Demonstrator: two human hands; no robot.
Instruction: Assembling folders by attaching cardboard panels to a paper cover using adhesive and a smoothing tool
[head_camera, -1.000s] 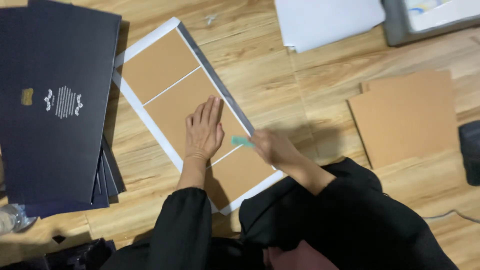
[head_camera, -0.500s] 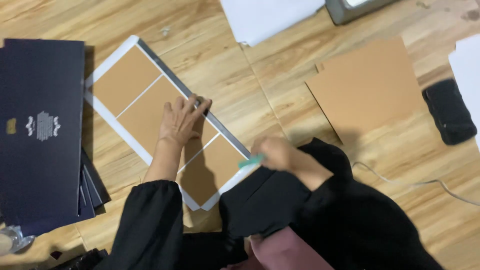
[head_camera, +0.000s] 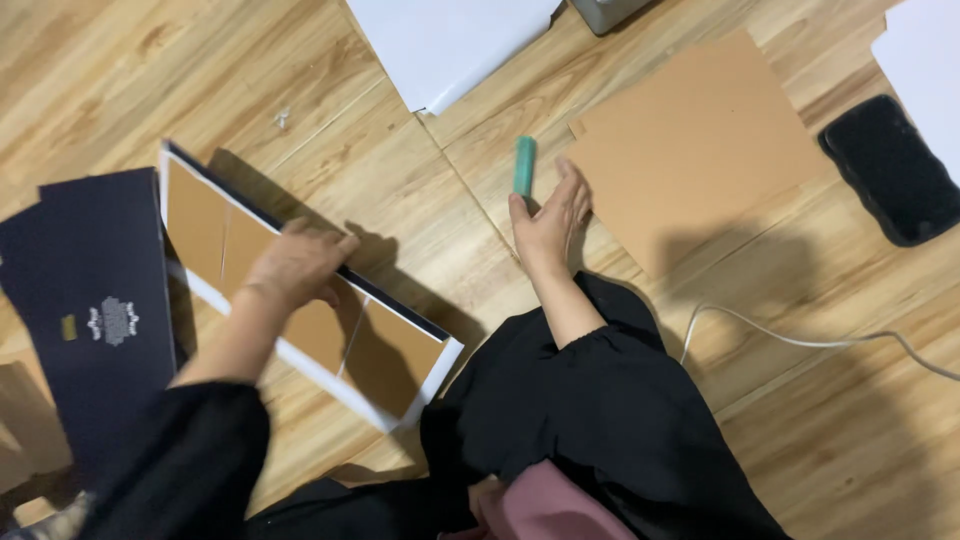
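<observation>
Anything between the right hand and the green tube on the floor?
Nothing visible. The right hand lies flat on the wood floor with the green tube just past the fingertips, bare floor between. The brown cardboard sheet lies to the side.

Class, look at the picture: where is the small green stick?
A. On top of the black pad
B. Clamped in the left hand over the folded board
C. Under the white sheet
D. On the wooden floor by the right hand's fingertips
D: the green stick lies on the floor at the right hand, whose fingers are spread, while the left hand grips the board.
</observation>
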